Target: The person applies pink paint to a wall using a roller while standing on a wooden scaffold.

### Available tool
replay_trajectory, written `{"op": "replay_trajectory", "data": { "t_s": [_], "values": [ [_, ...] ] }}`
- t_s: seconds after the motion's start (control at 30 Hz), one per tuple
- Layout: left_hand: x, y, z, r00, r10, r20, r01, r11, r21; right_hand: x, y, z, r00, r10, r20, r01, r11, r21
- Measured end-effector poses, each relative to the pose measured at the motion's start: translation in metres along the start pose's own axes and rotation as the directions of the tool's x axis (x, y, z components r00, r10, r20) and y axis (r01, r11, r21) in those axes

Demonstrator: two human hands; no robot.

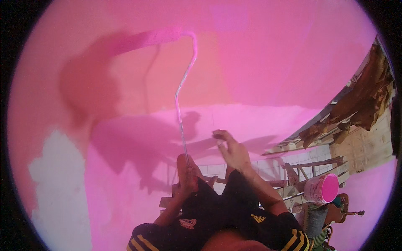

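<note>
My left hand [189, 182] grips the red handle [195, 184] of a paint roller near my knee. The roller's long bent metal rod [180, 117], streaked with pink, runs up and away from me. At its far end the pink-soaked roller sleeve [150, 39] lies at or close to a pink and salmon painted surface [201, 75]; whether it touches cannot be told. My right hand [237, 155] is raised, holding nothing, its fingers apart and slightly bent, in front of the bright pink wall [213, 122].
A bucket of pink paint [329, 188] stands on wooden scaffold planks [290, 191] at my right. Beyond it are a guitar [334, 213] and chairs [325, 237]. Brown cloth [361, 97] hangs at the far right. A whitish patch [59, 191] shows at left. White tiles [216, 169] lie below.
</note>
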State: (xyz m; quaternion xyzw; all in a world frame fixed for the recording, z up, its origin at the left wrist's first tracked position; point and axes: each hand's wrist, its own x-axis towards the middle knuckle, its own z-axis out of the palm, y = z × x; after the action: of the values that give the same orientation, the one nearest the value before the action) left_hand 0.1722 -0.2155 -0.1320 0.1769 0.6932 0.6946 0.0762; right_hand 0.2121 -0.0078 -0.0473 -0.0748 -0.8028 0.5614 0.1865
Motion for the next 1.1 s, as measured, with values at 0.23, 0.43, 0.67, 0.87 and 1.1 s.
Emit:
{"op": "replay_trajectory", "data": {
  "t_s": [0.23,0.43,0.67,0.87,1.1],
  "values": [
    [0.024,-0.003,0.015,0.990,-0.042,0.136,0.071,0.973,-0.220,-0.006,-0.051,0.043,0.979,-0.073,0.189,0.051,0.992,0.119],
    [0.014,0.011,-0.013,0.970,0.234,0.074,-0.245,0.909,0.336,-0.008,-0.061,0.046,0.998,-0.044,0.040,0.039,0.991,0.130],
    [-0.008,0.022,-0.014,0.996,0.090,0.012,-0.087,0.914,0.397,-0.008,-0.047,0.062,0.990,-0.137,-0.020,0.138,0.965,0.222],
    [-0.023,0.005,0.012,0.946,-0.323,0.006,0.310,0.903,-0.296,-0.002,-0.063,0.060,0.981,-0.011,0.196,-0.047,0.956,0.288],
    [0.019,0.098,0.050,0.864,-0.494,0.091,0.408,0.796,0.448,-0.005,-0.032,0.079,0.973,-0.217,-0.083,0.231,0.946,0.227]
  ]
}}
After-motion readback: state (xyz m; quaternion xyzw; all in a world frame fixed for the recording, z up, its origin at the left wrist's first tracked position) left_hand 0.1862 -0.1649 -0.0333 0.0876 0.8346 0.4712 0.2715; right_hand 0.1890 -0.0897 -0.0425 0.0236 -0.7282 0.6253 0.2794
